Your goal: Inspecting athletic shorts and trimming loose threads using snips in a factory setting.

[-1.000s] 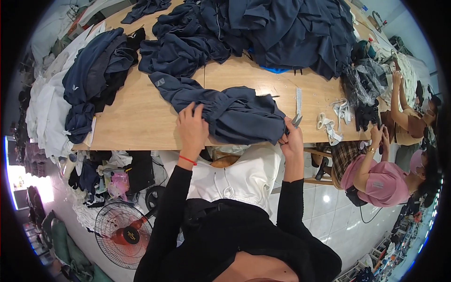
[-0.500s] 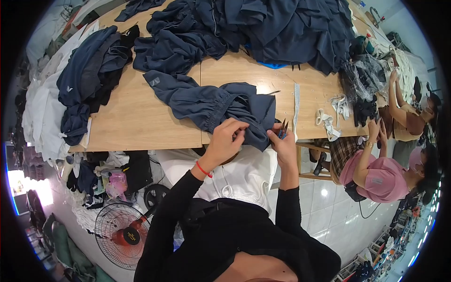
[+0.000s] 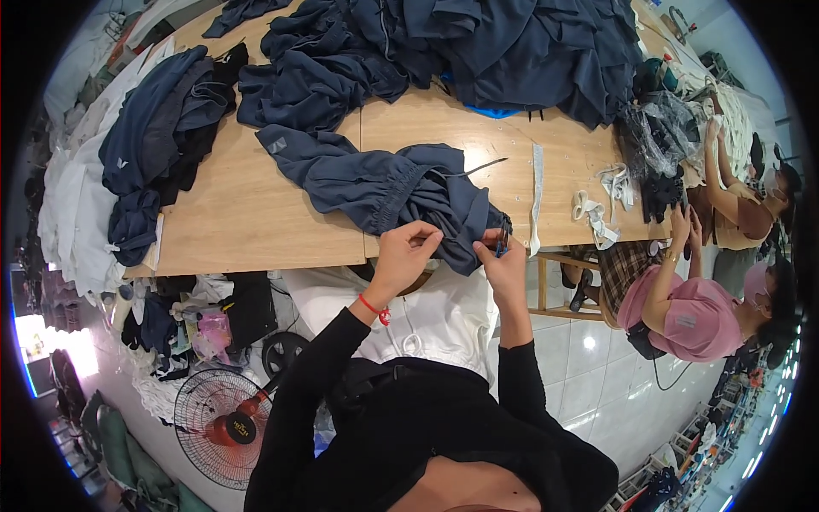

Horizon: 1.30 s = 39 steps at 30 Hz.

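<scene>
Pinched narrowly, the left hand's [image 3: 409, 258] thumb and forefinger seem to have a fold of the navy garment [image 3: 354, 183]; the right hand [image 3: 503, 263] holds scissors [image 3: 503, 232], its thumb against the cloth too. One garment is being worked; it slants across the near middle of the table [image 3: 230, 226], its near right end between the hands. It should handle as light, limp and a little slick, not fragile except to the blades; the gathered elastic band looks the firmest place to take hold, since loose folds would slide. Counted: one pair of scissors, one grey strip [image 3: 536, 192] to the right, two tangles of white strips beyond it, one navy heap [image 3: 520, 60] on the far side, one dark pile [image 3: 153, 119] at left, one fan [image 3: 232, 428] below. Pieces within the heap cannot be counted.
</scene>
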Available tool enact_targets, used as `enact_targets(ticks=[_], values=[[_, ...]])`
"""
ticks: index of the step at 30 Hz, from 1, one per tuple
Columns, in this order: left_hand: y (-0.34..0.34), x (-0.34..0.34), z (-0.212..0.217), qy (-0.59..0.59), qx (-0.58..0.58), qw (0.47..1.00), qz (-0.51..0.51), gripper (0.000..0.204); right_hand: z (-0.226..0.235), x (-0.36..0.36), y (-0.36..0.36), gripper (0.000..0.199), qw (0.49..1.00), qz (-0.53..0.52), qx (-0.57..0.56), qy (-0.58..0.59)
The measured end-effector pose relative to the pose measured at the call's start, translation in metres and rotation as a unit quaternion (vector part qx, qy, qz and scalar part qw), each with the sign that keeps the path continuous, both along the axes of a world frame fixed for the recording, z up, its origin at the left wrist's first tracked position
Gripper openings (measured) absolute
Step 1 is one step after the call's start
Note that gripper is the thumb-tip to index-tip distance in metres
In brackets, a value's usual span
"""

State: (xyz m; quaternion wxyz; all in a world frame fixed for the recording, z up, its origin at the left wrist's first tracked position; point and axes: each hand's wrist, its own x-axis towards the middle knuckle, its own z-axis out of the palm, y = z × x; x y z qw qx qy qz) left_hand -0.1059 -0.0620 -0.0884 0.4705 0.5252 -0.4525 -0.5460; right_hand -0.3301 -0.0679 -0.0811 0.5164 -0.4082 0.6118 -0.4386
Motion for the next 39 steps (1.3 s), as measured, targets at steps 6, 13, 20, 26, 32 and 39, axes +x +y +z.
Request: enact_targets(ticks=[6,13,20,26,32,39], values=[[-0.006,0.008,0.0,0.076,0.027,0.997,-0.004,0.016,0.001,0.003,-0.006,0.02,0.999,0.027,-0.008,0.032],[-0.005,0.021,0.022,0.198,0.1,0.973,-0.067,0.015,0.038,0.012,0.001,0.026,0.981,-0.021,-0.096,0.168],[-0.01,0.028,0.035,0.259,0.102,0.958,-0.072,0.015,0.091,0.03,0.022,0.032,0.905,0.119,-0.174,0.369],[-0.007,0.03,0.038,0.197,0.089,0.972,-0.089,0.015,0.092,0.044,0.015,0.034,0.87,0.153,-0.236,0.405],[-0.005,0.029,0.037,0.175,0.072,0.977,-0.098,0.014,0.088,0.041,0.01,0.03,0.858,0.167,-0.268,0.406],[-0.007,0.029,0.032,0.143,0.042,0.981,-0.126,0.01,0.087,0.041,0.009,0.023,0.838,0.15,-0.302,0.428]])
